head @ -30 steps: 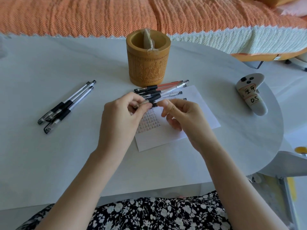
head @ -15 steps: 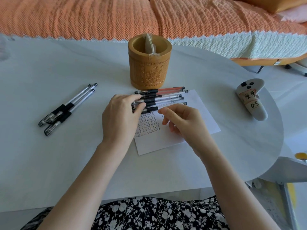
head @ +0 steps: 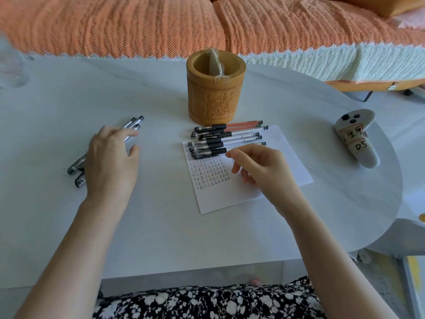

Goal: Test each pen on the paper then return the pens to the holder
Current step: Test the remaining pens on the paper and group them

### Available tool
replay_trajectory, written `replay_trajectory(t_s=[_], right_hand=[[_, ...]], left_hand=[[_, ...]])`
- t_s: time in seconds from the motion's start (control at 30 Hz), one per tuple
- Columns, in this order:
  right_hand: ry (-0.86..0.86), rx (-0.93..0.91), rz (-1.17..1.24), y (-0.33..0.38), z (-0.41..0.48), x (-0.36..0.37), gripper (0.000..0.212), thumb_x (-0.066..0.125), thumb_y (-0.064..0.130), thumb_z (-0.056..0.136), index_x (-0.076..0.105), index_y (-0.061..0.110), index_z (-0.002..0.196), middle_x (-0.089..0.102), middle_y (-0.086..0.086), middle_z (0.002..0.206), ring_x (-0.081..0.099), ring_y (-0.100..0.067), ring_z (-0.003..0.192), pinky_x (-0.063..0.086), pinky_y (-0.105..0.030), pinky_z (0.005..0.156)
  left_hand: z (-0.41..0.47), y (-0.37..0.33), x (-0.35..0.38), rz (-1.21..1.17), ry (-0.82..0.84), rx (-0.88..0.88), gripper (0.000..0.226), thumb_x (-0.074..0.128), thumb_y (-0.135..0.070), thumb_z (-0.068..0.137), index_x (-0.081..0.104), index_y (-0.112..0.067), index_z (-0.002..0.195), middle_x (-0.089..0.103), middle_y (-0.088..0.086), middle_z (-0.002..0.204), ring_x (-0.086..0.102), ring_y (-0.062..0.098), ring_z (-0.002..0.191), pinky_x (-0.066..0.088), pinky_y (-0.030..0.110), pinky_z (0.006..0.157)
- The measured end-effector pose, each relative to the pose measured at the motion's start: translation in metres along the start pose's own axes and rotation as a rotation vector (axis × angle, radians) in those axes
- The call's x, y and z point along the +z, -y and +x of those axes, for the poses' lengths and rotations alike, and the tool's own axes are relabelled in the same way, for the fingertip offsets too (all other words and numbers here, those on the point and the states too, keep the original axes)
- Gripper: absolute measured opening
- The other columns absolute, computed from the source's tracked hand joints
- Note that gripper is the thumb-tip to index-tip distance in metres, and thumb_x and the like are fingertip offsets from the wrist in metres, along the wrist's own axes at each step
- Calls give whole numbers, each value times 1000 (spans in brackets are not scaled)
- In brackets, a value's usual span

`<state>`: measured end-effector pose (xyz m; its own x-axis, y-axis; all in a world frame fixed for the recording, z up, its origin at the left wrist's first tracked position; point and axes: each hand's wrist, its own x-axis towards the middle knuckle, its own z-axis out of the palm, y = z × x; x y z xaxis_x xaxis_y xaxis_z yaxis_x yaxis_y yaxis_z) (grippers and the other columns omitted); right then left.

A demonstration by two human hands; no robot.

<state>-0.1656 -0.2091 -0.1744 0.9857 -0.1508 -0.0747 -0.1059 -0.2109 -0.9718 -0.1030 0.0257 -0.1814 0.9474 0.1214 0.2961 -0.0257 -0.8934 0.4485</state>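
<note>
On the white surface (head: 161,226), the left hand (head: 110,162) hovers open over three pens (head: 135,122) at 10 o'clock, the right hand (head: 259,166) loosely curled, empty, on the paper (head: 285,157), where six pens (head: 227,138) lie 9-to-3, holder (head: 215,97) and orange bed (head: 115,26) at 12.

White rounded table (head: 253,226) in daylight, orange woven sofa cover (head: 115,26) with white scalloped trim behind.

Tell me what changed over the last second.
The left hand let go of the pen it held with the right hand over the paper and swung left, now hovering over the three pens lying apart. That pen joined the row by the holder. The right hand stayed over the paper, empty. Holder, paper and controller unchanged.
</note>
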Motion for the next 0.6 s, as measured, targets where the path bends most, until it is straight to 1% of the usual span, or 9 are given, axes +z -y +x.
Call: replay_trajectory(t_s=[0.1,0.23,0.3,0.4,0.47,0.53,0.6], right_hand=[[2,-1,-6,0,0,1,17,62,22,90,72,7,88,64,6,62,47,-9,51,38,-14,50],[11,2,-17,0,0,4,18,62,23,91,72,8,89,64,6,62,48,-9,51,38,-14,49],[11,0,-13,-1,0,5,18,62,22,91,72,7,89,64,5,62,48,-8,50,38,-14,49],[14,-6,-11,-1,0,6,19,62,22,91,72,6,90,64,5,62,48,-8,50,39,-13,50],[18,-11,7,1,-1,6,21,61,25,91,71,7,92,64,5,62,48,-8,50,38,-13,49],[48,-12,64,4,-1,6,25,61,31,90,70,10,98,64,5,64,48,-9,51,36,-14,47],[125,-21,148,7,-2,8,32,61,37,85,67,14,106,64,4,66,48,-11,51,34,-18,45]], left_hand=[[0,4,-4,26,-3,6,32,55,-1,85,65,-10,114,57,21,110,50,42,103,39,45,87],[2,9,-3,-3,18,-14,28,55,-1,84,66,-11,108,60,17,106,57,37,98,42,43,86],[0,7,-2,-69,16,-10,24,57,0,82,66,-12,101,65,10,100,63,29,90,46,38,82],[-5,-4,-5,-206,34,4,19,60,0,80,65,-13,94,69,2,92,64,19,79,49,31,75],[-11,-17,-12,-329,40,35,17,63,-2,80,64,-15,90,68,-3,87,62,9,72,47,20,68],[-22,-34,-20,-453,79,116,17,67,-3,80,63,-17,89,67,-10,85,61,3,72,46,11,62],[-38,-49,-25,-555,166,215,17,70,-5,78,63,-16,89,67,-13,86,63,2,76,48,12,65]])
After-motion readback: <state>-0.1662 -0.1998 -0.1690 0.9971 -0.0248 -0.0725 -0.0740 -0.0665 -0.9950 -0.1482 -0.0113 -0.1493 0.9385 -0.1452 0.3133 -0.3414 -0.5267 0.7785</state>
